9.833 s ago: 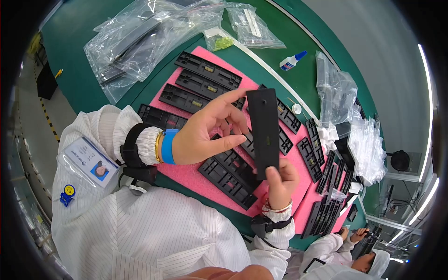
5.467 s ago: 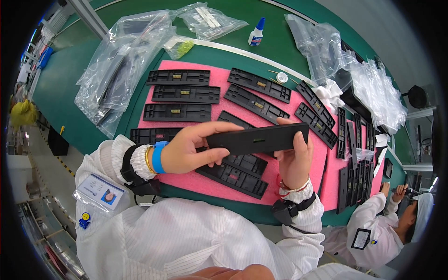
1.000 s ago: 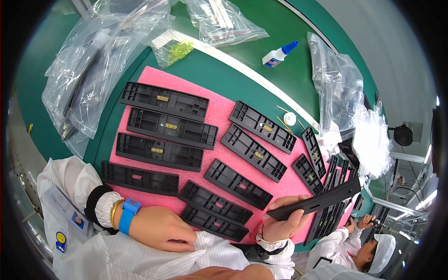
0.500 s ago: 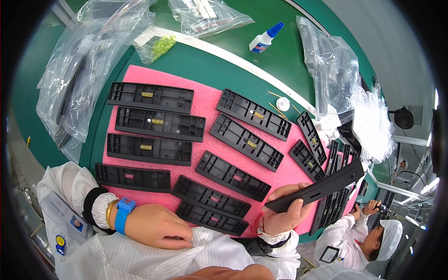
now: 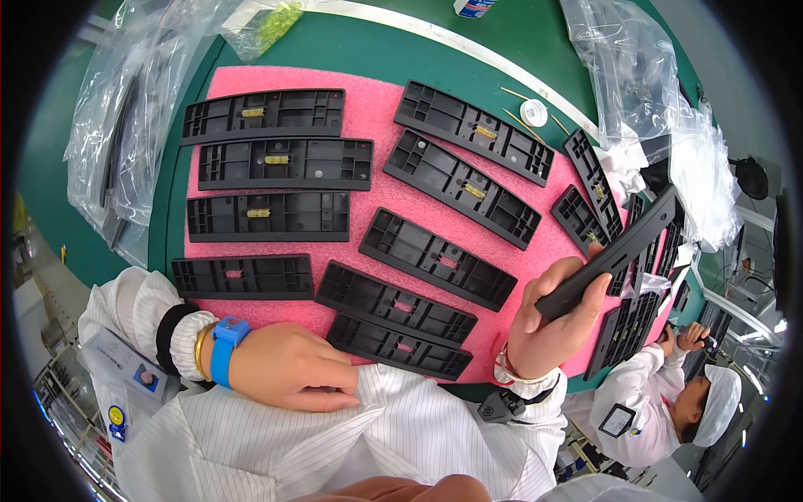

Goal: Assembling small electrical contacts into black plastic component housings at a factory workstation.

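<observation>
My right hand (image 5: 559,322) grips one end of a long black plastic panel (image 5: 615,251), its smooth side with a small slot and hole showing. It is held tilted above the right part of a pink foam mat (image 5: 251,77). My left hand (image 5: 293,368) rests at the mat's front edge, by my striped sleeve, fingers curled in and nothing seen in them. On the mat lie several like panels, ribbed side up. Some, such as the far left panel (image 5: 309,110), bear a small yellowish clear vial (image 5: 253,112); nearer ones, like the front panel (image 5: 401,345), show a bare cut-out.
Clear plastic bags lie at the left (image 5: 125,159) and far right (image 5: 623,71). A white round cap (image 5: 533,112) sits among thin wooden sticks. A bottle (image 5: 474,7) is cut off at the top. More panels (image 5: 623,330) crowd the right, where a co-worker (image 5: 644,402) sits.
The whole view has shifted, so the mat and panels sit higher in the picture. The held panel is tipped more steeply. My left hand rests as before.
</observation>
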`<state>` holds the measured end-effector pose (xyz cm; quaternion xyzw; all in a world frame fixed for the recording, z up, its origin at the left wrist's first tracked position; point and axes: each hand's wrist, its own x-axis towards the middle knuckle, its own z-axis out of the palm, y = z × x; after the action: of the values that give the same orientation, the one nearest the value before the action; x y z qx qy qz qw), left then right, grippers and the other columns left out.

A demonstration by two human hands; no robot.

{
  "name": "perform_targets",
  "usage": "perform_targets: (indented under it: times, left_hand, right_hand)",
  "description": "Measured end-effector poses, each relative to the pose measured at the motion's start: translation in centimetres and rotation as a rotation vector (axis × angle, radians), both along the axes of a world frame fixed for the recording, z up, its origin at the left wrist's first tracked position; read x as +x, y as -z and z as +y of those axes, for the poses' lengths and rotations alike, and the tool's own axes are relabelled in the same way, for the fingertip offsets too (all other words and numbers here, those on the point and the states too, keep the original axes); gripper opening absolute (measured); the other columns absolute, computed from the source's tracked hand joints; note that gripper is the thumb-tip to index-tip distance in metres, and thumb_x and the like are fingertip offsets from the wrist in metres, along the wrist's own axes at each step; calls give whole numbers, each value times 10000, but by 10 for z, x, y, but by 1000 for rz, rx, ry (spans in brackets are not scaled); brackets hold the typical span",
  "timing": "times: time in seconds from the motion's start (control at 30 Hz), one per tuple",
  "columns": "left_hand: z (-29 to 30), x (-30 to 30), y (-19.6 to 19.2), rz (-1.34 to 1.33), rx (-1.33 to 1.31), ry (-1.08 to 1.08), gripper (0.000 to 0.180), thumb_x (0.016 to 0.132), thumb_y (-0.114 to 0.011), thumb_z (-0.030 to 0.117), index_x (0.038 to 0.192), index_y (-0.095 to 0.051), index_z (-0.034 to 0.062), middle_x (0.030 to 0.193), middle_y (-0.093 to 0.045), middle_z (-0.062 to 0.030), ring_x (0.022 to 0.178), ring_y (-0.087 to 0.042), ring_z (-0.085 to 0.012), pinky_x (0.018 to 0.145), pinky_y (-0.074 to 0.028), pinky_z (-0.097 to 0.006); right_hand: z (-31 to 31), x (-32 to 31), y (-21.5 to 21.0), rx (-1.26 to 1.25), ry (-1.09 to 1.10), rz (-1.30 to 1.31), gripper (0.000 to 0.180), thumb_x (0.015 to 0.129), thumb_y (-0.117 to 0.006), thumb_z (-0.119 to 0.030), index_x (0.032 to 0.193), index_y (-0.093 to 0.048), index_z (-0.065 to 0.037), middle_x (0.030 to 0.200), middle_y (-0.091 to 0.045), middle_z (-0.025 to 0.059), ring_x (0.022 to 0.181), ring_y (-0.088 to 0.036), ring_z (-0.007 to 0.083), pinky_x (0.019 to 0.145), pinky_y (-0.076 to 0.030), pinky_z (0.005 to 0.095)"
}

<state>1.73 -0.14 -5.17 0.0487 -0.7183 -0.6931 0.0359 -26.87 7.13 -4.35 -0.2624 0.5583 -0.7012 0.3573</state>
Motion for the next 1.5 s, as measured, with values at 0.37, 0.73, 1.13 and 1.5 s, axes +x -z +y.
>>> perform_targets:
  times: [0.37, 0.73, 1.13, 1.5]
  left_hand:
    - [-5, -4, -7, -88, -78, 78, 106, 934, -714, 195, 900, -679, 100, 793, -641, -50, 697, -639, -268, 570, -499, -369]
    - [-4, -6, -13, -178, -29, 92, 104, 919, -747, 188, 890, -707, 97, 766, -657, -45, 638, -626, -245, 555, -487, -341]
    - [-6, -9, -14, -190, -13, 110, 94, 922, -745, 160, 905, -710, 75, 753, -654, -60, 611, -613, -231, 545, -473, -335]
    - [-5, -6, -15, -209, 6, 117, 96, 923, -747, 158, 915, -714, 69, 754, -664, -63, 613, -620, -218, 550, -477, -325]
  right_hand:
    - [0, 1, 1, -41, -94, -6, 338, 1102, -416, -262, 1360, -419, -43, 1074, -653, 180, 586, -565, 133, 528, -468, 246]
    - [12, -3, -6, 12, -547, 382, 256, 1054, -499, -135, 1220, -555, 52, 881, -746, 90, 521, -549, 40, 479, -454, 205]
    - [12, 2, -10, 118, -459, 276, 279, 967, -690, -104, 1208, -628, 23, 842, -750, 91, 729, -736, 149, 637, -557, 274]
    - [12, 8, 2, 62, -342, 376, 345, 859, -813, -112, 1155, -666, -15, 828, -732, 76, 641, -678, 110, 565, -517, 264]
